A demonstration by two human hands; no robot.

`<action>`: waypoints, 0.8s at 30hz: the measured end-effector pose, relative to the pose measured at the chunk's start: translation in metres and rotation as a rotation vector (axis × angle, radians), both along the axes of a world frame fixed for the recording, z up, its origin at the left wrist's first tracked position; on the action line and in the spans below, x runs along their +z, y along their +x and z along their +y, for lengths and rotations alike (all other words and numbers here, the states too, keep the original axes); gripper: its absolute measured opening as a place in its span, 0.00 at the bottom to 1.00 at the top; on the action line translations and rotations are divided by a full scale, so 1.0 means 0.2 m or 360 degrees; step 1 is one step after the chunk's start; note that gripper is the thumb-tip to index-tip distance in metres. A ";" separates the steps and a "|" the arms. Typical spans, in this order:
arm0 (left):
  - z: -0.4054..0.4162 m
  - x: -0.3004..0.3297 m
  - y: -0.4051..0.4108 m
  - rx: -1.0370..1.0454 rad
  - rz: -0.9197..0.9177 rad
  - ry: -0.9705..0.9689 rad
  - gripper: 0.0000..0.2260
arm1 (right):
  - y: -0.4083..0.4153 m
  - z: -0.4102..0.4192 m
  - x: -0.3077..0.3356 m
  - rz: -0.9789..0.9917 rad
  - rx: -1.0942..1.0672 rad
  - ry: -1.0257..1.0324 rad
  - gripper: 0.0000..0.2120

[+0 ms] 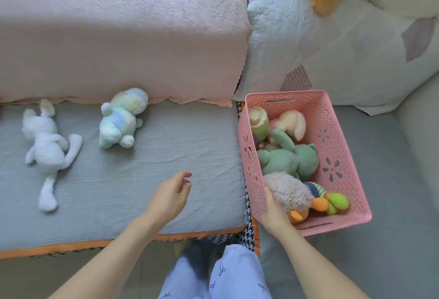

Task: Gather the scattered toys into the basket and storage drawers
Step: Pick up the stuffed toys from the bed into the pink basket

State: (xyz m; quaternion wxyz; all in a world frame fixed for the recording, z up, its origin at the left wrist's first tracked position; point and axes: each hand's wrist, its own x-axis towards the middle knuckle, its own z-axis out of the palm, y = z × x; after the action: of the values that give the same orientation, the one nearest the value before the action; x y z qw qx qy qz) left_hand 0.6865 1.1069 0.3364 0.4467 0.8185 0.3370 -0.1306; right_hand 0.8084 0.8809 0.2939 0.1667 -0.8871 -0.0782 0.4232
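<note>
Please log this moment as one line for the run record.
left hand: open, over grey cushion | right hand: grips pink basket | outside: white bunny, pastel bear

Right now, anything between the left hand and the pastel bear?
Nothing visible. The left hand hovers open over bare grey cushion; the pastel bear lies up and left of it, apart from the white bunny.

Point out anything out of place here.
Two plush toys lie loose on the grey cushion: a white long-limbed bunny and a pastel tie-dye bear, both outside the pink basket. Nothing looks spilled or damaged.
</note>
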 end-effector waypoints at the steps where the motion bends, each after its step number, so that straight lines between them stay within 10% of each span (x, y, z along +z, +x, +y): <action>1: 0.01 0.00 0.01 0.0002 0.0014 -0.0012 0.15 | 0.01 0.00 0.00 0.0002 0.0007 0.0024 0.39; 9: 0.12 0.03 -0.06 0.0145 0.0117 0.0030 0.15 | 0.02 0.28 0.09 0.0064 0.0008 0.0521 0.34; 24: 1.07 -0.11 -0.26 -0.0002 0.0086 0.0167 0.12 | -0.47 1.17 -0.03 0.0061 0.0254 0.0388 0.36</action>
State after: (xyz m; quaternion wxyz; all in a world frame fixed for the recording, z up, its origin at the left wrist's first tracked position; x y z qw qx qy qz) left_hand 0.6339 1.3218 0.3145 0.3939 0.8370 0.3549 -0.1350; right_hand 0.7148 1.1153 0.2874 0.2405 -0.8431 -0.1962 0.4392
